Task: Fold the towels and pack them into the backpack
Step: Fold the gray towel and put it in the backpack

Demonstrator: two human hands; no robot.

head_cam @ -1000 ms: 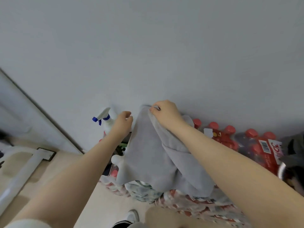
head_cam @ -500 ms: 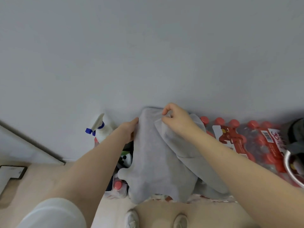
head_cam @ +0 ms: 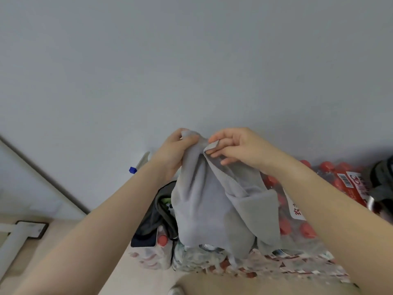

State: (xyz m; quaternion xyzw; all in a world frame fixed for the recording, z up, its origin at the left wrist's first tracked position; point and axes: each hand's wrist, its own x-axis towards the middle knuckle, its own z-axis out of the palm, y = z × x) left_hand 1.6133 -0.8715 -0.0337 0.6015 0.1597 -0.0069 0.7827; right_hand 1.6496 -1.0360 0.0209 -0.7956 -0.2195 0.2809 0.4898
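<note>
In the head view, a person holds a grey towel (head_cam: 214, 205) up in front of a pale wall (head_cam: 191, 60), both bare forearms reaching forward from the bottom corners of the frame. The left hand (head_cam: 174, 152) has its grip closed around one bunched upper corner of the towel, the cloth poking out above the curled fingers. The right hand (head_cam: 236, 147) pinches the neighbouring upper edge between thumb and fingertips, its grip closed on that fold, and the two hands sit close together at the same height. The towel hangs down from them in loose folds, one flap doubled over on the right side, its lower hem dangling just above the clutter below. Behind and below the towel lie shrink-wrapped packs of bottles with red caps (head_cam: 306, 228), one bearing a red label with a barcode (head_cam: 350, 184). To the left of the towel sits a dark open bag (head_cam: 157, 216), which may be the backpack, though that cannot be told for sure. A spray bottle with a blue nozzle (head_cam: 138, 165) shows beyond the left forearm. Light flooring (head_cam: 63, 237) runs along the lower left.
</note>
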